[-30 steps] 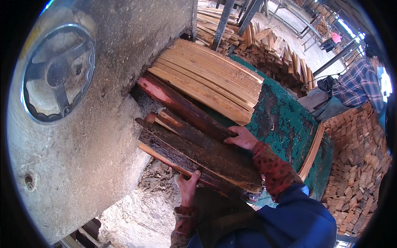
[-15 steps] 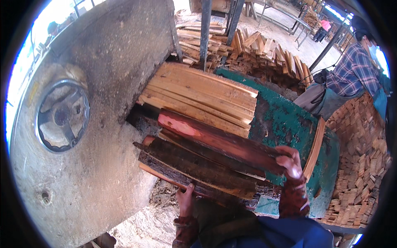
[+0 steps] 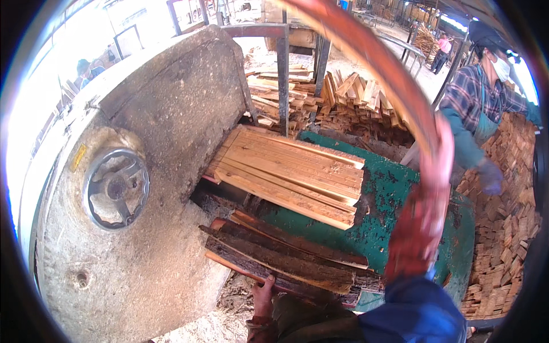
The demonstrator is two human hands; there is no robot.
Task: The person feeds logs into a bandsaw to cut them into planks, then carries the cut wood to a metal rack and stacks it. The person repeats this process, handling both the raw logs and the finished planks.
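My right hand (image 3: 439,151), blurred, grips the lower end of a long reddish-brown wood slab (image 3: 382,56). The slab stands raised and tilted up to the left, its top cut off by the upper edge of the view. My left hand (image 3: 263,297) holds the near edge of a stack of dark bark-covered slabs (image 3: 280,251), thumb on top, other fingers hidden underneath. Just beyond this stack, a row of pale sawn boards (image 3: 286,171) lies side by side on the green, worn metal table (image 3: 380,200).
A dusty machine housing (image 3: 177,97) with a metal handwheel (image 3: 117,188) rises at the left. Behind the table stand metal posts (image 3: 283,80) and heaped wood strips (image 3: 357,97). At the right, a masked co-worker (image 3: 466,97) reaches over a pile of short wood pieces (image 3: 503,240).
My right hand has lifted the reddish slab off the stack and swung it upward. The left hand stays at the stack. The co-worker has turned and reached toward the table's right side.
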